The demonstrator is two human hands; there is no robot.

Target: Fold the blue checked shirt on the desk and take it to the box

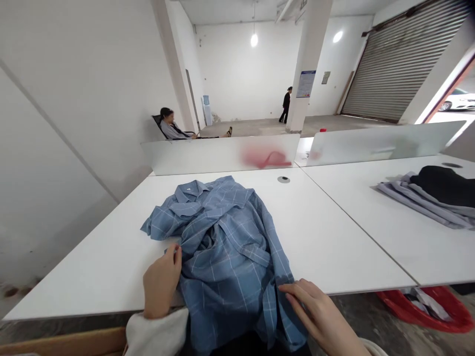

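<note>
A blue plaid shirt (222,237) lies crumpled on the white table (111,257), its collar toward the far side and its lower part hanging over the near edge. My left hand (160,283) pinches a fold of the shirt at its left side with thumb and fingers. My right hand (319,310) rests at the shirt's right edge near the table's front, fingertips touching the cloth.
A stack of grey and black garments (430,198) lies on the adjoining table to the right. Frosted dividers (222,153) stand along the back. A red bag (430,304) sits on the floor. One person (174,127) sits behind the divider; another person (285,104) stands far off.
</note>
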